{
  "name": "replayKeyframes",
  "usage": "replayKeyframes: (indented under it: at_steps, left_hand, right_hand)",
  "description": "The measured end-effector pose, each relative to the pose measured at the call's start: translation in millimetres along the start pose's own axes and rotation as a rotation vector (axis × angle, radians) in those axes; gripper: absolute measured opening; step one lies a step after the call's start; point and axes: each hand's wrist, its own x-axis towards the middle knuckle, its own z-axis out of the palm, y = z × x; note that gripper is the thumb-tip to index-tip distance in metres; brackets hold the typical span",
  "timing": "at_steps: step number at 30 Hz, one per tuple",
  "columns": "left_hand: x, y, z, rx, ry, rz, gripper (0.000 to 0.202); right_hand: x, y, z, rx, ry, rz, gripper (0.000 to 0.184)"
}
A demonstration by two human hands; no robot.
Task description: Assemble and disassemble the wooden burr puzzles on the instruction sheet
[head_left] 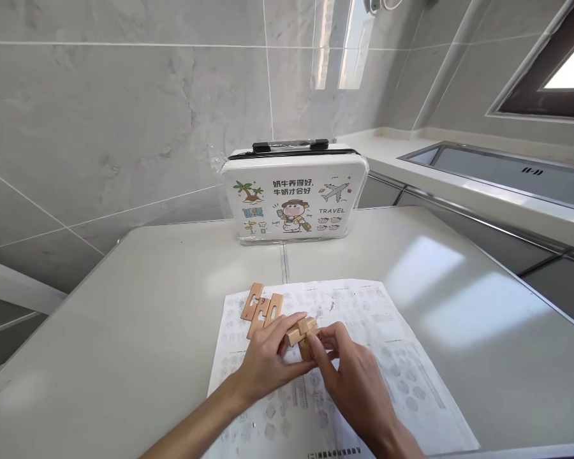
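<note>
Between my two hands is a partly joined wooden burr puzzle (301, 333), made of several light-brown interlocking blocks. My left hand (270, 350) grips it from the left, thumb below and fingers over the top. From the right, my right hand (351, 363) pinches the puzzle with thumb and forefinger; its other fingers curl beneath. Just beyond my left hand, loose notched wooden pieces (263, 309) lie side by side on a printed sheet (402, 376). Part of the nearest pieces is hidden behind my left fingers.
The sheet, printed with diagrams, lies on a white table (148, 331). At the table's back stands a white cartoon travel case (294, 197) in clear plastic. A counter with a metal sink (502, 172) runs along the right, and a grey tiled wall (124, 115) rises behind.
</note>
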Motion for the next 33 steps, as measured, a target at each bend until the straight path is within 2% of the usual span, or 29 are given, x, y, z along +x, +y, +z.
replayKeyframes:
  at_steps: [5,10,16,20,23,27,33]
  left_hand:
    - [1.7,0.8,1.4,0.043,-0.004,0.000,0.056]
    - [1.3,-0.3,1.6,-0.073,-0.058,-0.042,0.060]
    - [10.0,2.0,-11.8,-0.222,-0.120,-0.135,0.074]
    - [16.4,10.4,-15.5,-0.304,-0.171,-0.187,0.078]
    - [18.6,15.9,-10.8,-0.338,-0.194,-0.167,0.078]
    - [18.9,17.3,-4.3,-0.334,-0.214,-0.137,0.076]
    - [24.3,17.5,-2.5,-0.342,-0.265,-0.049,0.069]
  right_hand:
    - [0.4,1.5,0.3,-0.056,-0.030,-0.048,0.030]
    - [3.4,0.5,-9.3,-0.071,-0.080,-0.071,0.028]
    - [24.6,14.7,-35.7,0.047,-0.226,-0.075,0.031]
    - [42.8,26.7,-48.3,0.056,-0.446,-0.119,0.034]
    - [50.5,33.5,-53.0,0.072,-0.534,-0.173,0.033]
    - [53.2,41.4,-54.1,0.222,-0.639,-0.115,0.039]
    - [53.0,47.1,-52.4,0.290,-0.686,-0.095,0.049]
